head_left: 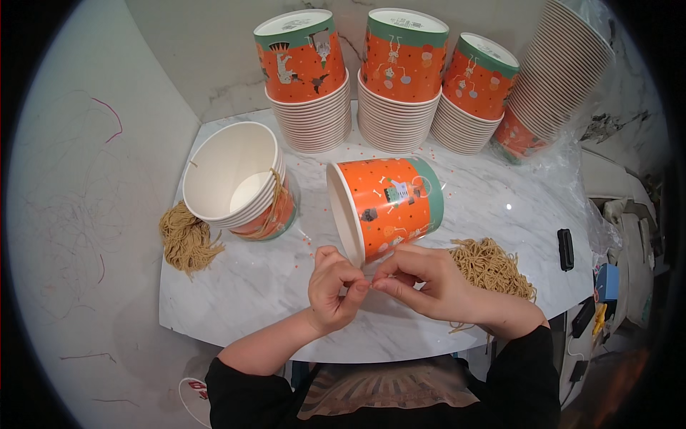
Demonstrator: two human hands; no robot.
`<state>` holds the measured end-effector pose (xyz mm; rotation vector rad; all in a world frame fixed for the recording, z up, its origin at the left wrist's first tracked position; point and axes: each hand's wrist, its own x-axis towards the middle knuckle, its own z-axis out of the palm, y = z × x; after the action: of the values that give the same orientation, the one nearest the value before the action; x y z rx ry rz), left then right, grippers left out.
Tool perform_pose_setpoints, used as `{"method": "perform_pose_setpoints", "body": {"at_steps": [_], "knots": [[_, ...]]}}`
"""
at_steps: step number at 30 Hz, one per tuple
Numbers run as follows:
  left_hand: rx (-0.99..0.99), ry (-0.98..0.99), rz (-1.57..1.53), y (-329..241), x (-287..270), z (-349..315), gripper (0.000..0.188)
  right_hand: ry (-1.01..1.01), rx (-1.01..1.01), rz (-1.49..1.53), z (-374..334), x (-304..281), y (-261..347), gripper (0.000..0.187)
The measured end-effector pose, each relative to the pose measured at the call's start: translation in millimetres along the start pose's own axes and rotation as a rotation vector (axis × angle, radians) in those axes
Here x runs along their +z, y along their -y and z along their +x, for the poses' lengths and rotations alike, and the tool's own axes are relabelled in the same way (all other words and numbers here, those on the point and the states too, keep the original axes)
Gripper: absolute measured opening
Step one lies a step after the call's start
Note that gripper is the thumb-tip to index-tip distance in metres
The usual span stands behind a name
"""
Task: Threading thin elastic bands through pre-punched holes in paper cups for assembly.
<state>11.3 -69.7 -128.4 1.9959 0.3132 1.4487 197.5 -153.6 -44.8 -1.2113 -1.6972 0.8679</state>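
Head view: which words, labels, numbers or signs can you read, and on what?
Tipped orange bucket: pictures, no readable words.
Left upturned bucket, white base: dark print, too small to read.
Middle upturned bucket, on its base: likewise too small.
White rounded object, lower left: red characters, only partly visible; not copied here.

1. Dead ahead of the left hand (334, 287) and right hand (427, 283), a bucket on its side (394, 204) blocks the way.
2. Beyond it, upside-down bucket stacks (401, 75) line the table's (493, 187) back.
3. Leftward, upright nested buckets (232, 171) and a string bundle (189, 239) obstruct; a narrow gap separates those buckets from the lying one.
4. Rightward, past the string pile (493, 268), a wide passage reaches the black clip-like object (565, 249).
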Motion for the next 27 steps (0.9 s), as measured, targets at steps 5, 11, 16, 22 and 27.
{"method": "perform_pose_setpoints", "body": {"at_steps": [5, 11, 16, 22, 27], "knots": [[-0.055, 0.004, -0.024, 1, 0, 0, 0.014, 0.055, 0.012, -0.151, -2, -3, 5, 0.015], [-0.122, -0.031, -0.138, 9, -3, -9, 0.011, -0.086, -0.086, -0.15, -1, -3, -1, 0.016], [-0.279, -0.149, -0.365, 14, 9, 10, 0.043, -0.234, -0.151, -0.217, 9, -20, 0, 0.016], [-0.463, 0.041, -0.493, 15, 10, 8, 0.072, -0.341, -0.322, -0.352, 20, -29, -10, 0.015], [-0.424, 0.079, -0.425, 15, 11, 3, 0.071, -0.344, -0.274, -0.288, 21, -26, -11, 0.016]]}}
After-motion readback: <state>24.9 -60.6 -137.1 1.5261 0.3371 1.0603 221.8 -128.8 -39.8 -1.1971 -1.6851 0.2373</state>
